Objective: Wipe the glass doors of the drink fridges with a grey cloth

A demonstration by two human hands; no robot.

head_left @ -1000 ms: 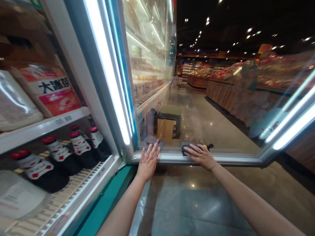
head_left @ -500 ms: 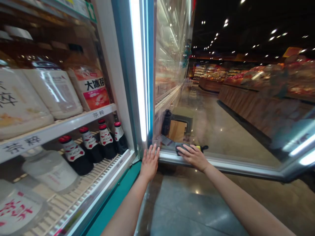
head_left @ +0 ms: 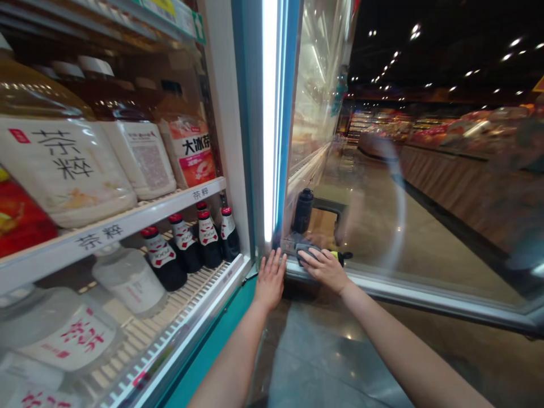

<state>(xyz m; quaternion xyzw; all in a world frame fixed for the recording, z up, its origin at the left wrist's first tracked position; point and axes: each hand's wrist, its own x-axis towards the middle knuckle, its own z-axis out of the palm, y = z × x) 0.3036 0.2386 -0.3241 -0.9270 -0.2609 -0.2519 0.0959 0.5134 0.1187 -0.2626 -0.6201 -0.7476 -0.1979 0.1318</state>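
My right hand (head_left: pixel 324 271) lies over a dark grey cloth (head_left: pixel 305 253), pressing it to the lower glass just above the bottom rail of the open fridge door (head_left: pixel 408 290). A yellow and black piece with a loop (head_left: pixel 342 258) sticks out past that hand; whether it belongs to the cloth I cannot tell. My left hand (head_left: pixel 271 279) rests with its fingers stretched out at the door's lower hinge corner, beside the lit strip (head_left: pixel 268 119). It holds nothing.
Left stands the fridge, with large tea bottles (head_left: pixel 70 158) on a shelf and small dark bottles (head_left: pixel 164 258) below. Through the glass show a dark flask (head_left: pixel 303 211), a stool (head_left: pixel 331 198) and a wooden display counter (head_left: pixel 450 178). The teal base edge (head_left: pixel 204 351) runs beneath.
My view has turned left, so the fridge shelves have shifted right in the picture. My right hand and the cloth have slid left along the door's bottom, nearer my left hand.
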